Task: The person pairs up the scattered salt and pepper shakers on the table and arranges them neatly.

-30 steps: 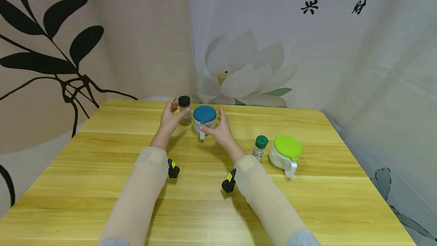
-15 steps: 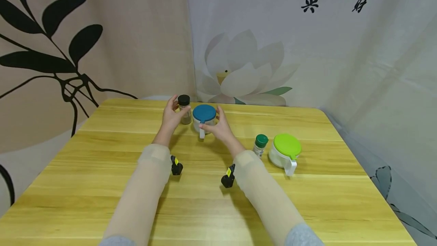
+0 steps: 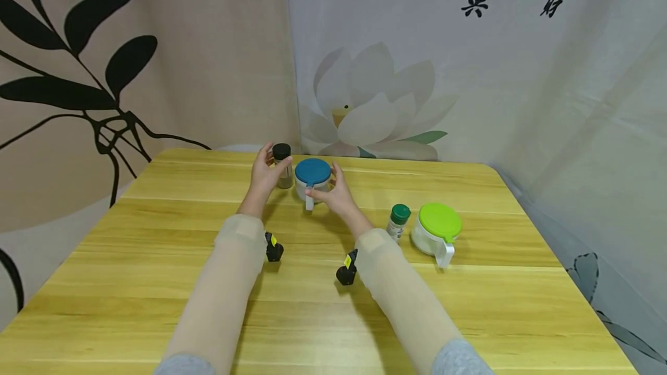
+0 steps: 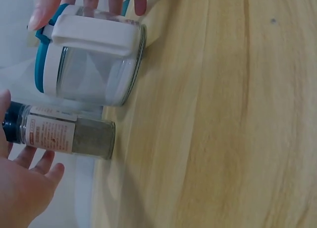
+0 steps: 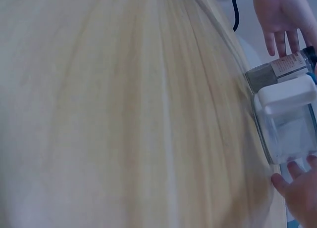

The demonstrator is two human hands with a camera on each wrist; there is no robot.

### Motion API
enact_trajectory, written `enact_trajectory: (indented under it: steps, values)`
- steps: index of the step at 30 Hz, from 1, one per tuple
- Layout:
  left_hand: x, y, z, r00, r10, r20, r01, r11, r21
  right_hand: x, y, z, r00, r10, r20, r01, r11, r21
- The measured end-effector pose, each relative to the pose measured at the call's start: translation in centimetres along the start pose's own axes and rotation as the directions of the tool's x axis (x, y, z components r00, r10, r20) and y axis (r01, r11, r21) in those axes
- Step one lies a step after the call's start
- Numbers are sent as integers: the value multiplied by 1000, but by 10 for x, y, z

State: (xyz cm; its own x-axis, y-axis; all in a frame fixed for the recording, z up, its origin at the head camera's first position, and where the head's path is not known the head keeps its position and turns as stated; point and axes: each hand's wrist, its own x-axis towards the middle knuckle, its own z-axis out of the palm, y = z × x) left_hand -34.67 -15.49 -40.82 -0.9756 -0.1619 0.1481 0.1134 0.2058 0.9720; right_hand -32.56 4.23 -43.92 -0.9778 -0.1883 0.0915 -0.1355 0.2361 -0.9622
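In the head view, a small seasoning bottle [image 3: 285,177] with a black cap stands upright near the table's far edge. My left hand [image 3: 263,180] holds it from the left, thumb in front by the cap and fingers behind. The left wrist view shows the bottle's printed label [image 4: 51,131] and greyish contents. Just to its right stands a clear seasoning jar [image 4: 94,74] with a blue lid [image 3: 312,172] and a white handle facing me. My right hand [image 3: 340,195] grips this jar, thumb by the handle and lid tab, fingers along the far right side.
Right of my right arm, a green-capped bottle [image 3: 398,221] stands next to a seasoning jar with a lime-green lid [image 3: 440,221]. The wooden table [image 3: 172,247] meets a printed curtain [image 3: 234,74] behind. Black wrist cameras hang below both wrists.
My left forearm shifts slightly forward and to the right. Both hands stay around the same bottle and jar, which keep their places.
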Motion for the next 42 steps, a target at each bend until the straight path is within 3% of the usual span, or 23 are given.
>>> enact_trajectory:
  steps: [18, 26, 42]
  values:
    - [5, 2, 5, 1000, -1, -22, 1, 1000, 10, 4, -4, 4, 999, 38, 12, -38, 999, -1]
    - [5, 4, 4, 999, -8, -35, 9, 1000, 16, 4, -9, 7, 997, 71, -15, -70, 997, 6]
    - [8, 4, 6, 998, 1, -59, 0, 1000, 12, 6, -7, 8, 997, 65, -49, -66, 998, 1]
